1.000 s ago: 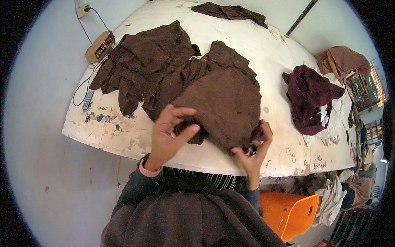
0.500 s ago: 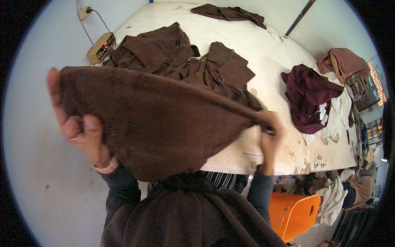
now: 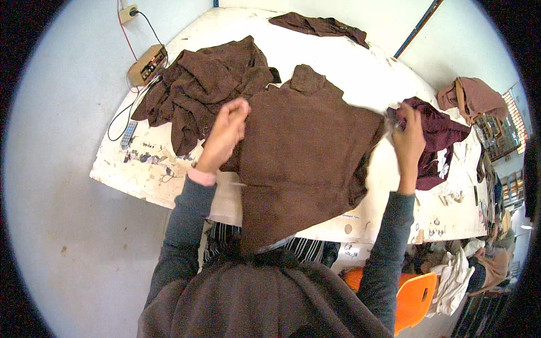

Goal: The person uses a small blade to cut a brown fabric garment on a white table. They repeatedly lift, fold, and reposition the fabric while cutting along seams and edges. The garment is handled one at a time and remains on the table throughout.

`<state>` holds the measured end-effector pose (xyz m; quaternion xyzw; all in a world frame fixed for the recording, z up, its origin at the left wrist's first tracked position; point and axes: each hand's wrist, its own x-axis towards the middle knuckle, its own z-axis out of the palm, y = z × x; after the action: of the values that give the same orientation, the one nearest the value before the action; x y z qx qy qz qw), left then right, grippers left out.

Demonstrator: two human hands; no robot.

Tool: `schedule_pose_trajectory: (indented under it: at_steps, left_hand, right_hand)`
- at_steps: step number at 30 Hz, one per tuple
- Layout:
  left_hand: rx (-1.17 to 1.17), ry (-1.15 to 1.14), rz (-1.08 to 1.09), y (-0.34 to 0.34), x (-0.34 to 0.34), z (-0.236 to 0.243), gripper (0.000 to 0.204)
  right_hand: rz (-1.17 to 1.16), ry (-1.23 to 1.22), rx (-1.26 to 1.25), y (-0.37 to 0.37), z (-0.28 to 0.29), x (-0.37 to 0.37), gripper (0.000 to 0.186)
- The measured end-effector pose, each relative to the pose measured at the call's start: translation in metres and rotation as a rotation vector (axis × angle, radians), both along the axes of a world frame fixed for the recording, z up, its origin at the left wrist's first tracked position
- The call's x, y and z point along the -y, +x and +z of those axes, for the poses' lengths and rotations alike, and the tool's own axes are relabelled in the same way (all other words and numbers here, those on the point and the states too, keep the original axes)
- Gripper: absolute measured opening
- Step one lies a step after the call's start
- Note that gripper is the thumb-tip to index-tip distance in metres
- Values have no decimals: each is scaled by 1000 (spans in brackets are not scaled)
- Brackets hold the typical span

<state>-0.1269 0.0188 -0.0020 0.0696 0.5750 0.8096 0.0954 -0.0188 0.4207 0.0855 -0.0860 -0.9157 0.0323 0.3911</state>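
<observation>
A dark brown fabric piece (image 3: 307,146) is spread out in front of me, its lower point hanging over the table's near edge. My left hand (image 3: 225,135) is at its upper left edge, fingers bent together on the cloth. Beyond the cloth's right corner is my right hand (image 3: 409,132), slightly blurred, its fingers curled around a small dark thing that I cannot make out. More brown fabric (image 3: 211,81) lies crumpled behind and to the left. A folded brown bit (image 3: 307,79) shows behind the spread piece's top edge.
The white table (image 3: 127,174) carries a maroon cloth (image 3: 431,121) at right and a brown strip of cloth (image 3: 321,27) at the far edge. A wooden box with cables (image 3: 147,65) and a remote control (image 3: 129,133) sit at left. An orange chair (image 3: 416,301) stands below right.
The brown fabric, held up and stretched between both hands before, is now lower and spread over the table. My left hand has moved right; my right hand has moved up and right.
</observation>
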Motion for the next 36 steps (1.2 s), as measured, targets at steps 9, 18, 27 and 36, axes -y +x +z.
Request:
schedule_pose_trajectory:
  at_steps: [9,18,27,36]
  left_hand:
    - [-82,-294,-302,100,34,-22,35]
    - [-251,-381,-404,149,28,-23,34]
    - [18,-276,-407,161,28,-14,53]
    - [-20,-152,-435,165,27,-10,59]
  right_hand:
    - [574,-738,305,74,-62,136,23]
    - [603,-650,294,96,-75,220,24]
    - [572,152,199,111,-88,222,28]
    - [629,134,127,116,-89,229,36]
